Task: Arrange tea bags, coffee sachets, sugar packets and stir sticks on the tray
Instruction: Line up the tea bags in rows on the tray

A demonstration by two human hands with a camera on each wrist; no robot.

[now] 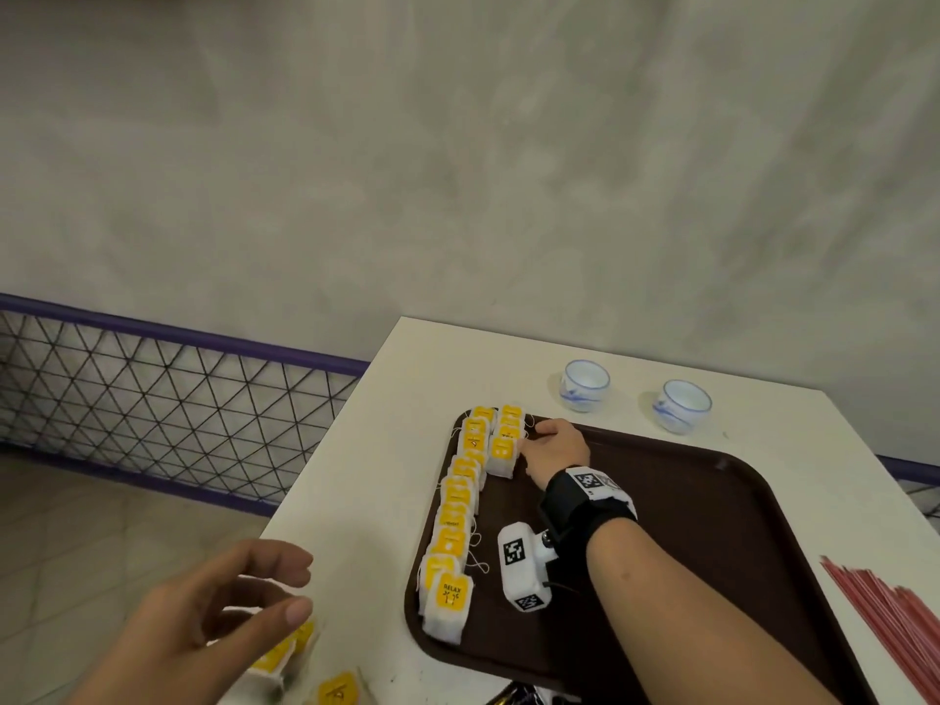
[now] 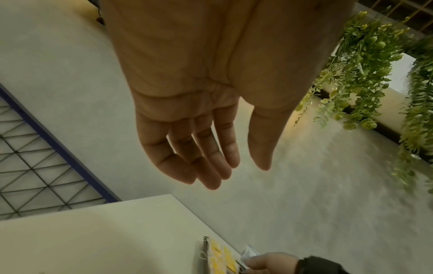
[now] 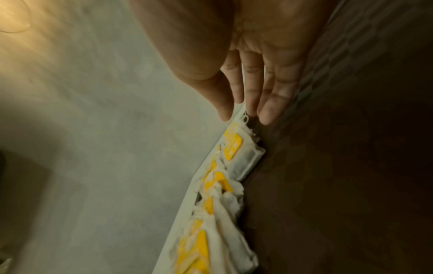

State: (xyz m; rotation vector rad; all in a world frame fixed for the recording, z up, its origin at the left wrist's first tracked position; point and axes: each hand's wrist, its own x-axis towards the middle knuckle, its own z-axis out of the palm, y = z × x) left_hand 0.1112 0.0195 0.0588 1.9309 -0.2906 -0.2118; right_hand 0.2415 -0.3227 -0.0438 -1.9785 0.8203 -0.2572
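Observation:
A brown tray (image 1: 686, 526) lies on the white table (image 1: 366, 450). White tea bags with yellow tags (image 1: 452, 531) stand in a long overlapping row along its left edge, with a short second row (image 1: 503, 445) at the far end. My right hand (image 1: 534, 437) rests at that far end, its straight fingers (image 3: 267, 103) touching the top of the short row (image 3: 236, 153) and holding nothing. My left hand (image 1: 300, 587) hovers empty with relaxed fingers (image 2: 211, 178) over loose tea bags (image 1: 277, 658) near the table's front left corner. Red stir sticks (image 1: 895, 623) lie right of the tray.
Two white and blue cups (image 1: 585, 384) (image 1: 681, 404) stand behind the tray. A dark packet (image 1: 513, 697) peeks in at the bottom edge. The table's left edge drops off to the floor and a wire fence (image 1: 152, 399). A grey wall stands close behind.

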